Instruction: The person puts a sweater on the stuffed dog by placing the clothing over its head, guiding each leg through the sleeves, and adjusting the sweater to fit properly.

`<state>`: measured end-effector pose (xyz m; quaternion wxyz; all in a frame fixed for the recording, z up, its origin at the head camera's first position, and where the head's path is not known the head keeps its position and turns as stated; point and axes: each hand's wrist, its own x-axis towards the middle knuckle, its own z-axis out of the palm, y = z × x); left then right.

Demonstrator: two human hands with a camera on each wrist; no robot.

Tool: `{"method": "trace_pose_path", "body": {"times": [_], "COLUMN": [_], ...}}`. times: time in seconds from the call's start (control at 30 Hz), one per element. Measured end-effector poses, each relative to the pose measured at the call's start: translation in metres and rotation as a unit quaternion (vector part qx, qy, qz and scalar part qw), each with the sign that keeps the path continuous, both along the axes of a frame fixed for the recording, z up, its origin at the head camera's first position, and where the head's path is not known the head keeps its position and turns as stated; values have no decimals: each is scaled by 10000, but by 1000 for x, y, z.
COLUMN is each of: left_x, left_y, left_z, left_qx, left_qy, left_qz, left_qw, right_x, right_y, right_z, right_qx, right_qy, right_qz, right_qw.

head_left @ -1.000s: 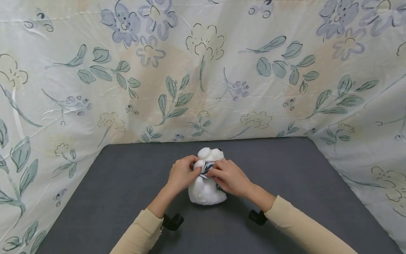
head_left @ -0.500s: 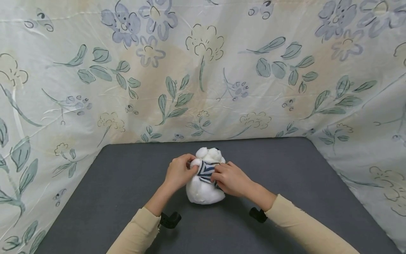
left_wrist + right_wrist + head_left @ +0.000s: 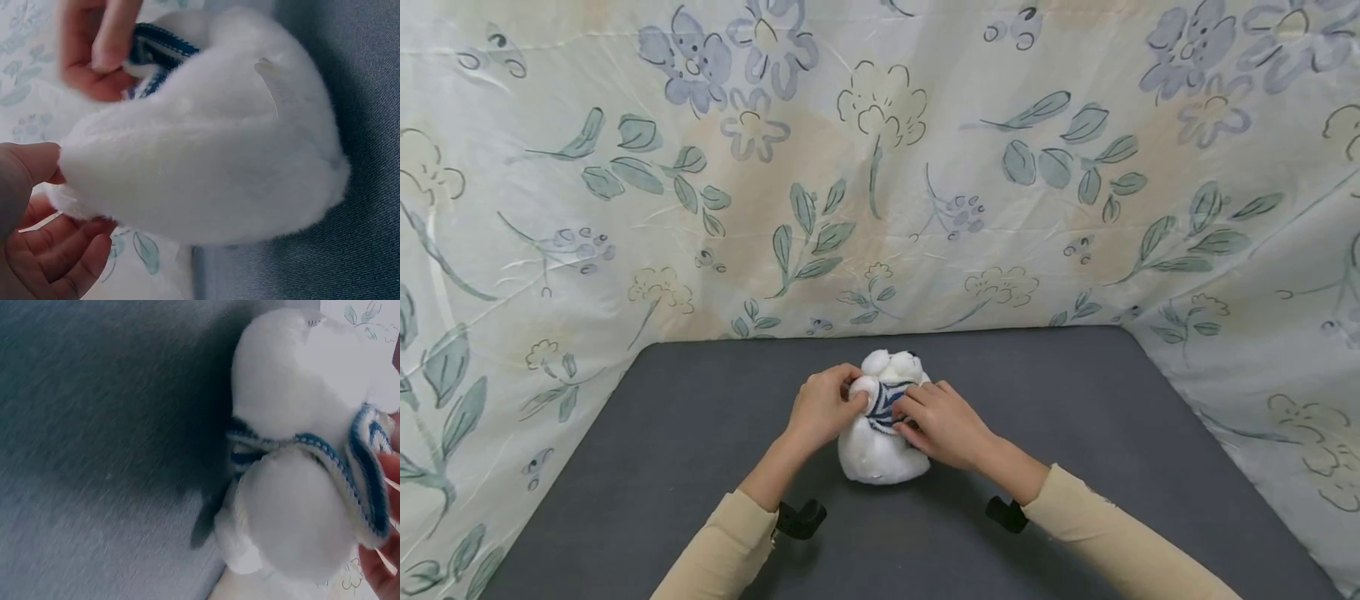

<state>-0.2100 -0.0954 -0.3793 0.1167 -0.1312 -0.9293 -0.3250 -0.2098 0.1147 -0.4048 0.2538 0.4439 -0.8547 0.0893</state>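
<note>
A white plush toy (image 3: 880,458) sits on the dark table, its rounded head toward the far side. Round its upper body lies a blue-and-white striped knit garment (image 3: 889,403), also seen looped over a round white limb in the right wrist view. My left hand (image 3: 822,408) pinches a tuft-like white part of the toy at its left side. In the left wrist view, thumb and fingers (image 3: 44,162) grip that end. My right hand (image 3: 943,423) has its curled fingers on the knit garment's right part, pinching its edge. A small white tag (image 3: 269,84) shows on the plush.
The dark grey table (image 3: 700,450) surrounds the toy. A floral-patterned cloth (image 3: 880,208) hangs behind it and at both sides. Black wrist camera mounts (image 3: 801,520) sit below both wrists.
The knit garment was bunched, then spread flatter across the toy's back, and is now partly folded under my right fingers. The toy and my left hand have shifted slightly left.
</note>
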Motion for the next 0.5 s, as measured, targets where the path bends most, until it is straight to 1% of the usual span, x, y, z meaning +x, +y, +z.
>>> {"method": "trace_pose_path", "body": {"times": [0.1,0.2,0.37,0.5], "left_x": [2,6,11,12], "left_y": [1,2,4,5], "left_z": [0,0,-2,-6], "left_qx": [-71,-139,-302,-347], "left_qy": [-51,32,153,326], "left_qz": [-45,-119,-177,-42], "left_qw": [10000,9998,9993,9989], "right_x": [-2,-4,-8,-12], "right_y": [-7,-14,-21,-25], "right_z": [2,4,1,-1], "right_qx": [-460,-758,-975,-983], "right_qy": [-15,-135,-543,-585], "right_qz": [-138,-149,-137,-159], "right_qw": [9988,9969,9937,9933]}}
